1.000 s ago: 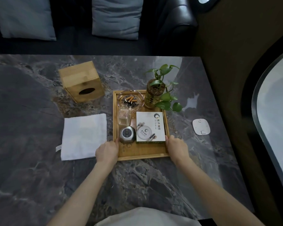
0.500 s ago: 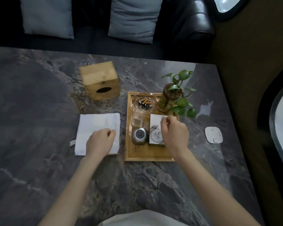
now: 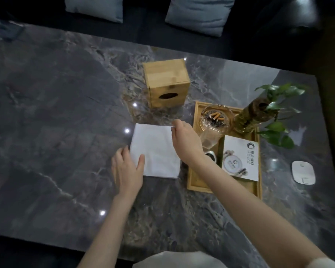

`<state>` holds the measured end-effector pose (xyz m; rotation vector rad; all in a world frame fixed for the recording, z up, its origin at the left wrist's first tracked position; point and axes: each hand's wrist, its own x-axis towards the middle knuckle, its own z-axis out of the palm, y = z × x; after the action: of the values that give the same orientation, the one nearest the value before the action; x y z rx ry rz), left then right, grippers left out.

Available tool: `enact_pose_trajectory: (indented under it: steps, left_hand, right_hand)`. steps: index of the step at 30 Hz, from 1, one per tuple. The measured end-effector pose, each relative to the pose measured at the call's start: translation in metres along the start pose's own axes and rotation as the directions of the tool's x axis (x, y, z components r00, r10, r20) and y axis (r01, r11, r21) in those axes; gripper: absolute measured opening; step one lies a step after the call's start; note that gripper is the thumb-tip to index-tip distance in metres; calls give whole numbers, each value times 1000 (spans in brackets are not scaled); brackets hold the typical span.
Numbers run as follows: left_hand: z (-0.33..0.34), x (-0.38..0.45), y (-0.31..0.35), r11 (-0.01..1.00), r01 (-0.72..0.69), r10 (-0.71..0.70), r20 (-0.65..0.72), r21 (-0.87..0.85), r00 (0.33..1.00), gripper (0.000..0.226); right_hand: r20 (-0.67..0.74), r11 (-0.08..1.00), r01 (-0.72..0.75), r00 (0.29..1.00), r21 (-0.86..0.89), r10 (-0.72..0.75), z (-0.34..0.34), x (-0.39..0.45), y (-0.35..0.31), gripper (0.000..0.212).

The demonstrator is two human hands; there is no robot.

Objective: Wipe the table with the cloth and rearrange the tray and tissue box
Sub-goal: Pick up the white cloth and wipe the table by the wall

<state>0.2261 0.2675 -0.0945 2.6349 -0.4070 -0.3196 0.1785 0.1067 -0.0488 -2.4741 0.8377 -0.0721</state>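
Observation:
A folded white cloth [image 3: 156,149] lies flat on the dark marble table [image 3: 56,113]. My left hand [image 3: 127,170] covers its near left corner, thumb on top of the fabric and fingers along its left edge. My right hand [image 3: 186,141] reaches across from the right and pinches the cloth's far right corner. A wooden tray [image 3: 191,182] stands just right of the cloth, partly under my right forearm. The wooden tissue box [image 3: 166,82] stands behind the cloth, its oval slot facing me.
The tray holds a glass ashtray [image 3: 215,118] with butts, a small glass, a grey gadget, a white booklet [image 3: 240,159] and a potted vine [image 3: 259,111]. A white pad [image 3: 303,172] lies near the table's right edge. Cushions on a dark sofa sit beyond.
Both hands left the tray. The left hand moved onto the cloth's near left corner; the right hand crossed over from the tray to the cloth's far right corner.

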Motion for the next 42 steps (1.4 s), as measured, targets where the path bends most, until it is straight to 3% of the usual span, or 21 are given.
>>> enact_pose_trajectory:
  steps: [4, 8, 11, 17, 22, 24, 27, 29, 36, 42]
  left_hand:
    - [12, -11, -7, 988, 125, -129, 44, 88, 991, 65]
    - [15, -19, -10, 984, 132, -138, 44, 117, 989, 59]
    - [16, -21, -7, 989, 139, -140, 27, 42, 990, 51]
    - [13, -17, 5, 977, 139, -135, 35, -160, 990, 35]
    - [0, -8, 12, 904, 230, -193, 136, -359, 972, 29]
    - [-7, -6, 16, 807, 331, -232, 253, -489, 939, 24]
    - [-16, -5, 24, 552, 497, -288, 406, -670, 867, 13]
    - [-24, -9, 34, 476, 525, -261, 456, -706, 851, 12]
    - [-43, -34, 87, 372, 461, -97, 460, -806, 882, 12]
    - [-43, -71, 151, 356, 352, 91, 407, -866, 909, 14]
  right_hand:
    - [155, 991, 12, 988, -133, 9, 26, 7, 10, 50]
    - [230, 975, -10, 971, -222, 63, 45, 4, 18, 58]
    - [254, 977, -23, 964, -211, 77, 52, -2, 17, 59]
    - [178, 988, -60, 980, -143, 85, 49, -8, 7, 53]
    - [171, 967, -165, 976, 196, 133, 36, -8, 4, 38]
    - [184, 924, -203, 972, 323, 148, 26, -9, 4, 36]
    - [216, 844, -254, 962, 472, 169, 7, -19, 4, 36]
    - [212, 794, -273, 960, 543, 185, -6, -28, 7, 35]
    - [164, 571, -314, 940, 759, 299, -60, -66, 36, 18]
    - [242, 314, -435, 831, 844, 501, -87, -94, 86, 17]
